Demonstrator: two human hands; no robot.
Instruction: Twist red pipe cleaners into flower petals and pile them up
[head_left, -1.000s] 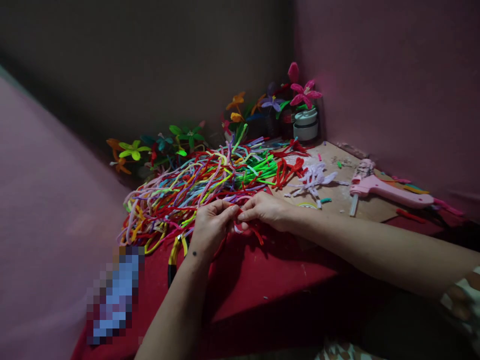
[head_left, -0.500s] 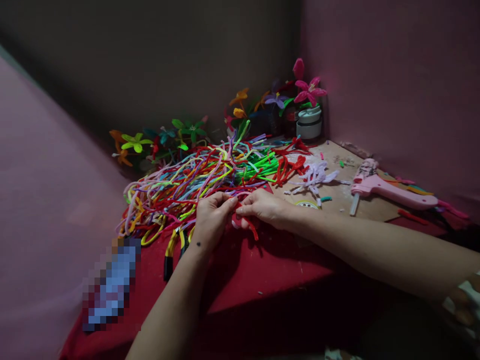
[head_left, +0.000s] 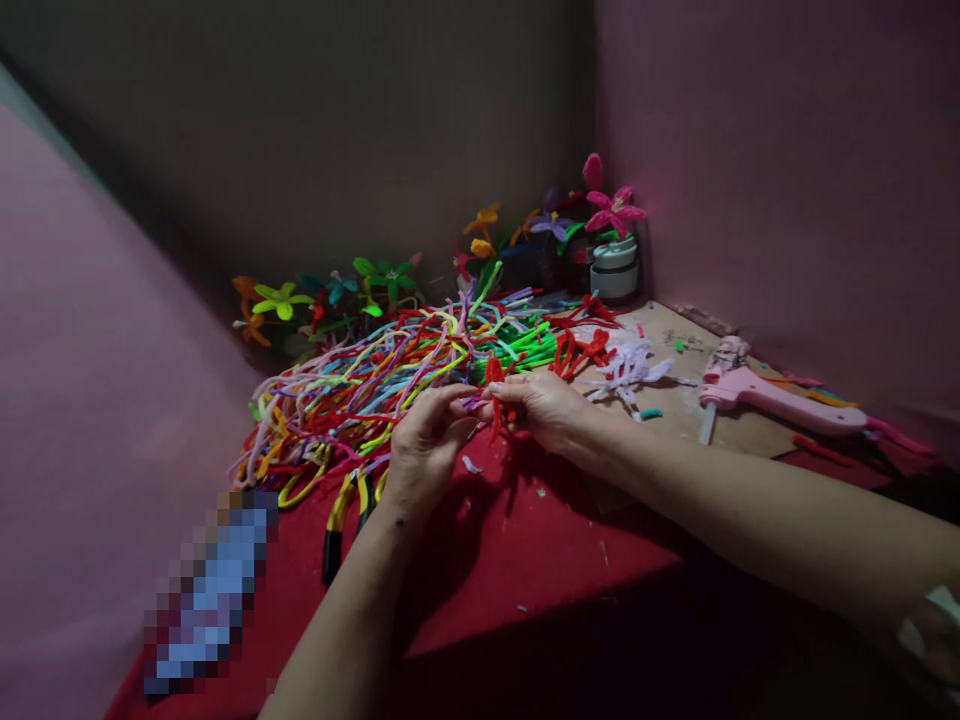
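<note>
My right hand [head_left: 553,412] pinches a red pipe-cleaner piece [head_left: 495,372], a folded loop standing up with a loose end hanging below. My left hand [head_left: 429,440] is just to the left of it, index finger stretched towards the red piece and thumb apart from the finger. Whether that fingertip touches the red piece I cannot tell. Right behind both hands lies a big heap of coloured pipe cleaners [head_left: 360,375]. Yellow-and-black pliers [head_left: 337,530] rest beside my left wrist, partly hidden by it.
A pink glue gun [head_left: 787,398] lies on a brown board [head_left: 679,440] at the right. White-lilac [head_left: 636,368] and red [head_left: 581,352] pipe-cleaner shapes sit near it. Pipe-cleaner flowers [head_left: 616,212] and a pale lidded cup [head_left: 613,272] stand behind. A red cloth [head_left: 525,560] covers the table; walls enclose it.
My hands have drawn slightly apart, and the left thumb and finger have opened from their pinch. The red piece now stands upright in my right fingers. The view has shifted slightly.
</note>
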